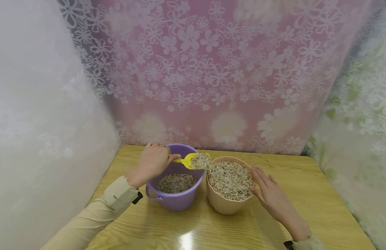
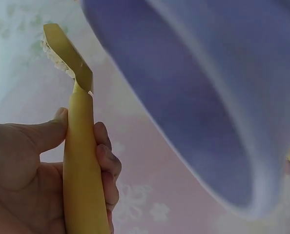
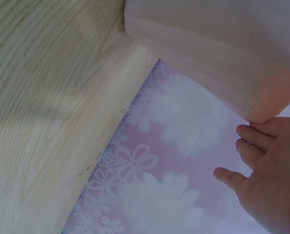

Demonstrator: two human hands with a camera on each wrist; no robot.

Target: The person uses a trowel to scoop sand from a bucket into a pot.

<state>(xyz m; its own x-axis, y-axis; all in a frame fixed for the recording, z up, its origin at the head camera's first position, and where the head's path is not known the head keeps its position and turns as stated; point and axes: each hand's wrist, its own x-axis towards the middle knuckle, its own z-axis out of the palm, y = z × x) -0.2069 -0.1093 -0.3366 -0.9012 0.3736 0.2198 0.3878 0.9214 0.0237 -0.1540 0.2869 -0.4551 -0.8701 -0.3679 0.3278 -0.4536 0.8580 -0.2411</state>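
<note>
In the head view my left hand grips the handle of a yellow scoop. Small pale pebbles fill its blade, which reaches over the gap between two containers, its tip at the peach pot's rim. The left wrist view shows fingers and thumb wrapped round the thick yellow handle. Below the scoop stands a purple bucket with a low layer of gravel. The peach pot beside it holds gravel nearly to the brim. My right hand rests its extended fingers against the pot's right rim.
Both containers stand on a wooden table. A pink flowered curtain hangs behind the table's back edge, with pale sheets on the left and a green-patterned one on the right. The bucket's side handle points front left.
</note>
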